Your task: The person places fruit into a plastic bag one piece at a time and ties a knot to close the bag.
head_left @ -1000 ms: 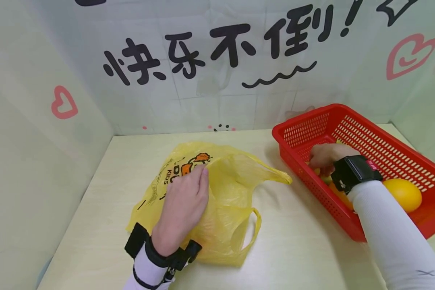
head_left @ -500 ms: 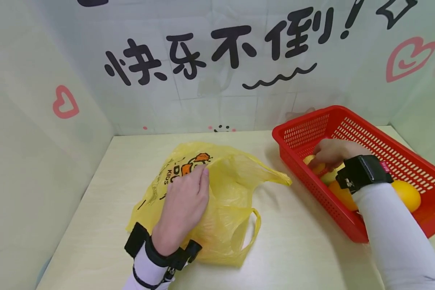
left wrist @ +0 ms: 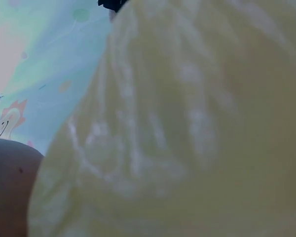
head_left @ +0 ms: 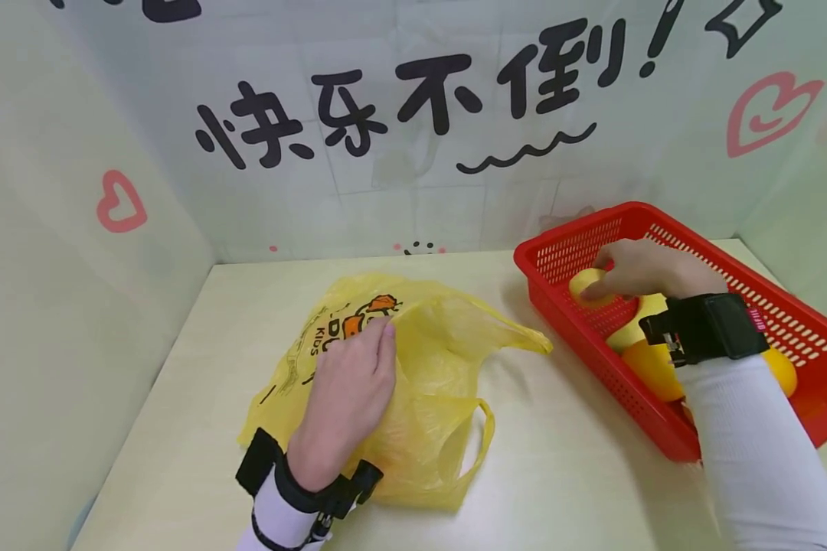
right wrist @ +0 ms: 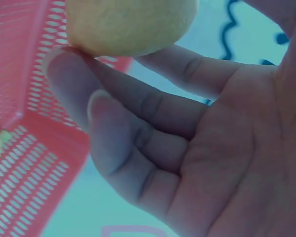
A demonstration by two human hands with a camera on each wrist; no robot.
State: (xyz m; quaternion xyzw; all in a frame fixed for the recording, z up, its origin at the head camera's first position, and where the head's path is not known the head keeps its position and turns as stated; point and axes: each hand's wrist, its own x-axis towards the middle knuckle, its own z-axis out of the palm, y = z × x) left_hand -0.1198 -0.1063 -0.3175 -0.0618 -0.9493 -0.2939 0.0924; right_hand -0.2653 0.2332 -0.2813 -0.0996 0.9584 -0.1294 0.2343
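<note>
Seen from the head, the right hand [head_left: 651, 268] held the yellow fruit [head_left: 583, 286] between thumb and fingers, its palm down; the fruit lay at 9 o'clock from the middle of that hand, touching the fingertips, inside the red basket [head_left: 586, 340]; whether it also touched the basket floor could not be told. In the right wrist view the fruit sat at 11 o'clock from the palm, 2 curled fingertips just beside its lower edge.

The pale fruit [head_left: 634, 325] lay in the basket at 6 o'clock from the right hand; 1 near orange fruit [head_left: 651, 371] sat lower in the same direction, and 1 far orange fruit [head_left: 783, 373] showed at 4 o'clock, partly behind the wrist.

The left hand [head_left: 348, 383] pinched the edge of the yellow bag [head_left: 448, 367], its fingertips mostly hidden from above; the bag lay on the table [head_left: 558, 474], its mouth gaping toward 3 o'clock, 1 looped handle [head_left: 485, 444] near 4 o'clock from the hand; the dark print [head_left: 334, 329] was at 12 o'clock; in the left wrist view, blurred yellow film took up most of the scene.
</note>
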